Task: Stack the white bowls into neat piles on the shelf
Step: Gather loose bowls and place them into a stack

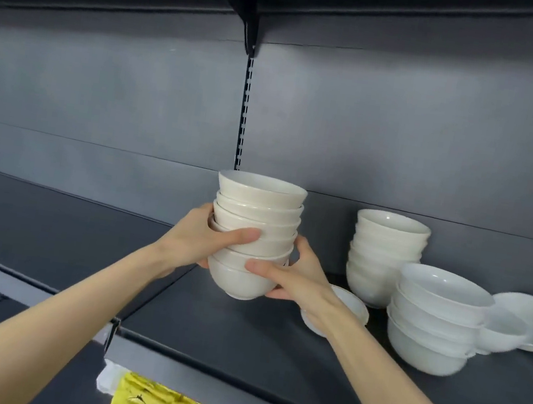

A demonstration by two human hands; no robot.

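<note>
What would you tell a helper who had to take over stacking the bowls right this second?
Left hand and right hand: both clasp one tall pile of cream-white ceramic bowls, held upright at the dark grey metal shelf; whether its base touches the shelf is unclear.
Done: two neat piles of white bowls stand to the right, a taller back pile and a front pile.
Left: set the held pile down, then stack the loose white bowls: one small bowl behind the right wrist and a few loose bowls at the far right.
</note>
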